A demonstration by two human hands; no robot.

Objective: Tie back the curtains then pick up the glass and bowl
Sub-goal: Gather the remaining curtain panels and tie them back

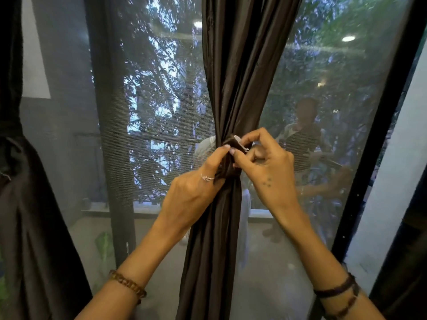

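A dark brown curtain (233,65) hangs down the middle of the window, bunched into a narrow waist at hand height. Around that waist runs a dark tie-back strap (233,142) with a pale end tab. My left hand (196,185) grips the gathered fabric from the left, thumb and fingers pressing on the strap. My right hand (265,165) pinches the strap's pale end just right of the curtain. No glass or bowl is in view.
A second dark curtain (25,204) hangs at the left edge. Behind the curtains is a mesh-covered window (150,112) with a black frame (379,135) on the right, and a white wall beyond it. A person's reflection shows in the glass.
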